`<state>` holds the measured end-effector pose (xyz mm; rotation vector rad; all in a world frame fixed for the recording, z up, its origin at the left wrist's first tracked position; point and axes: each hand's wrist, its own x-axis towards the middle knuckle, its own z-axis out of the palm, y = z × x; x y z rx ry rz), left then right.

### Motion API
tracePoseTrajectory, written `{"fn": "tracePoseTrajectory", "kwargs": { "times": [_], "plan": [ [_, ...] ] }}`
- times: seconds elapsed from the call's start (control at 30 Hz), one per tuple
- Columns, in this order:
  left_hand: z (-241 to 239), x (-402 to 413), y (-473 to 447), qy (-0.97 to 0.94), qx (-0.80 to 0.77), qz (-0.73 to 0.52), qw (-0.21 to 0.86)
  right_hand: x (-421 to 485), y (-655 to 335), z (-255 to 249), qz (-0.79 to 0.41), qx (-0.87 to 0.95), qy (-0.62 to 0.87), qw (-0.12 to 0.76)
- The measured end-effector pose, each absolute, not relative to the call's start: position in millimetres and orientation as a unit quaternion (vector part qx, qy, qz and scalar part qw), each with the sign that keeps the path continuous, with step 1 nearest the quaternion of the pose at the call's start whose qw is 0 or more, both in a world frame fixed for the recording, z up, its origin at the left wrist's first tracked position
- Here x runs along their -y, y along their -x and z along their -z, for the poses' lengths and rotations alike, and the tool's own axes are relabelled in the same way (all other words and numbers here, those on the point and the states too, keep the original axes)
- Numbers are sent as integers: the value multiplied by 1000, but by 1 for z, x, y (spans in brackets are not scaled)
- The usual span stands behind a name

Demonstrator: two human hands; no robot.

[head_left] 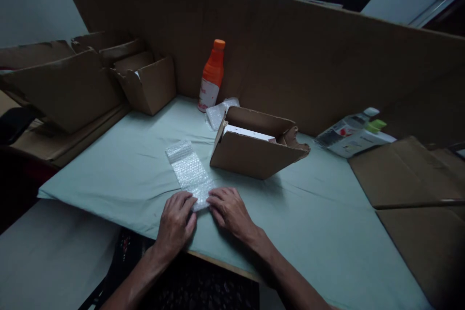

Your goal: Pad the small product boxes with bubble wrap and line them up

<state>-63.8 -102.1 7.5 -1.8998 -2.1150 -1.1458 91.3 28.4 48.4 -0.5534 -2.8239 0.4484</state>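
Observation:
A strip of clear bubble wrap [192, 168] lies on the pale green cloth, running away from me at a slant. Its near end looks folded or rolled over. My left hand [177, 218] grips the left side of that near end, fingers bent over it and thumb close below. On the opposite side my right hand [230, 209] holds the same end with curled fingers, its thumb partly tucked under. What lies inside the fold, if anything, is hidden. Just beyond my right hand stands an open cardboard box [254, 152] with something white inside.
Behind the box are another piece of bubble wrap [217, 115] and an orange bottle [211, 75]. Cardboard boxes [156, 85] stand at left. A clear bottle [347, 128] leans at the right back near flat cardboard [403, 174]. A tall cardboard wall [290, 53] borders the table [327, 232].

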Motion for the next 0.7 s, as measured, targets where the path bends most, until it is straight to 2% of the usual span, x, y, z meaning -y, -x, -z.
{"fn": "tracePoseTrajectory", "kwargs": {
  "times": [0.17, 0.47, 0.7],
  "plan": [
    [-11, 105, 63, 626, 684, 373, 44, -27, -94, -50, -174, 962, 180, 107],
    [-18, 115, 64, 600, 663, 440, -86, -30, -99, -51, -203, 960, 175, 83],
    [-15, 116, 63, 595, 670, 434, -88, -29, -97, -50, -206, 958, 173, 101]
  ]
}}
